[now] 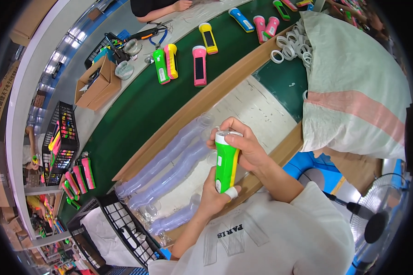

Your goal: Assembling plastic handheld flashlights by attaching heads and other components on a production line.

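1 grn flashlight (223, 164): L hand (212, 195) round base, R hand (248, 145) round top.

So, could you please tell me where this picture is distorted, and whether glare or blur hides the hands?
Head view: edges along the green belt bow, corners fall to black; head view: pale highlights on the clear plastic stacks; head view: left hand, right hand and green-and-yellow flashlight look fairly sharp, without glare hiding them.
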The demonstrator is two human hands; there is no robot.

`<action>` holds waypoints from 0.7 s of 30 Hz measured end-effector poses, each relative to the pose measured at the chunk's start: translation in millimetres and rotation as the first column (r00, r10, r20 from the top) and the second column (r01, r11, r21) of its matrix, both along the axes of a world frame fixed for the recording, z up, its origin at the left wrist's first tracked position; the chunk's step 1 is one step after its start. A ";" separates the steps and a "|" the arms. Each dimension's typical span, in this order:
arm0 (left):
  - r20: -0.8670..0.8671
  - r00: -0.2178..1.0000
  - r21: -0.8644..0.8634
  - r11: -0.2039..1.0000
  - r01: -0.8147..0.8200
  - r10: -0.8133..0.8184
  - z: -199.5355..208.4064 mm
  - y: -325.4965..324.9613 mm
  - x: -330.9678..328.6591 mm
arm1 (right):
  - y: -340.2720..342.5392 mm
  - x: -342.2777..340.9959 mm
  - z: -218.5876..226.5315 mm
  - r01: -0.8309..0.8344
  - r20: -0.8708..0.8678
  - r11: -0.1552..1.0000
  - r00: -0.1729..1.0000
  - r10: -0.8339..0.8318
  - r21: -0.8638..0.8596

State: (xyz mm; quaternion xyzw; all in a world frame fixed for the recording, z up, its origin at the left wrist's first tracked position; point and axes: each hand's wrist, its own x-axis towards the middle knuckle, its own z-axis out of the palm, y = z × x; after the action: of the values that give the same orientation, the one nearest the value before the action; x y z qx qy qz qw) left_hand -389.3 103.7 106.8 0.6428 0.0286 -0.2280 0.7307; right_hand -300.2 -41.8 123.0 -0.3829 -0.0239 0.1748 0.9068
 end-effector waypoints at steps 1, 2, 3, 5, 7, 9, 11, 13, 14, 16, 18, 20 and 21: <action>-0.086 0.996 -0.092 0.996 0.000 -0.008 3.2 -1.3 -4.5 | -0.4 -1.1 -0.6 -0.003 -0.001 1.000 1.000 0.003 -0.003; -0.071 0.997 -0.096 0.995 0.033 -0.040 6.4 -2.6 -8.4 | -0.9 -2.2 -2.1 -0.012 0.031 0.997 0.999 0.010 0.074; -0.192 0.969 -0.470 0.881 0.048 -0.156 5.4 -2.0 -11.7 | -0.6 -3.7 -4.3 -0.025 0.063 0.988 0.998 0.016 0.151; -0.216 0.915 -0.896 0.441 -0.048 -0.340 3.8 -15.6 -21.7 | 11.4 -6.0 -15.9 -0.109 0.008 0.776 0.991 0.133 0.622; -0.206 0.918 -0.900 0.435 -0.040 -0.340 5.1 -13.2 -19.9 | 13.1 -7.8 -15.8 -0.119 0.046 0.728 0.992 0.120 0.675; -0.202 0.921 -0.900 0.434 -0.040 -0.333 4.7 -6.1 -17.5 | 5.6 -3.7 -10.9 -0.156 0.109 0.890 0.987 0.120 0.429; 0.344 0.936 0.283 0.959 -0.030 -0.072 4.7 -1.5 -9.3 | -3.5 -8.7 -7.2 -0.081 0.126 0.971 0.991 0.053 0.227; 0.183 0.983 0.367 0.929 -0.035 -0.035 1.5 -3.7 -3.5 | -4.3 -9.5 -14.8 0.122 0.130 0.983 0.986 -0.105 -0.134; 0.234 0.972 0.373 0.925 -0.068 -0.023 -9.7 -4.7 0.0 | -1.4 -7.9 -19.7 0.161 0.126 0.977 0.982 -0.144 -0.138; 0.338 0.941 0.328 0.937 -0.122 0.004 -24.2 -6.8 4.4 | -2.4 -4.1 -14.9 0.138 0.050 0.976 0.990 -0.132 -0.169; 0.152 0.988 0.174 0.982 -0.066 0.040 -26.1 -1.9 3.1 | -5.9 -3.2 -16.2 0.112 -0.031 0.973 0.992 -0.120 -0.202; -0.259 0.964 -0.376 0.926 -0.046 -0.058 -18.2 10.7 7.9 | -14.4 -0.6 -23.4 0.016 -0.153 0.997 0.988 -0.004 0.075; -0.291 0.943 -0.611 0.790 -0.052 -0.163 -19.9 16.5 10.7 | -17.7 -2.4 -23.4 -0.004 -0.120 0.992 0.993 0.019 0.127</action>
State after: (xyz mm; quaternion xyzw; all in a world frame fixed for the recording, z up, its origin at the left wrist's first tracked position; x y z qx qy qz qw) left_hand -378.6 120.1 86.9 0.3254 0.0558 -0.3505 0.8764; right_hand -302.6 -59.5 99.6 -0.3135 0.0179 0.2010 0.9279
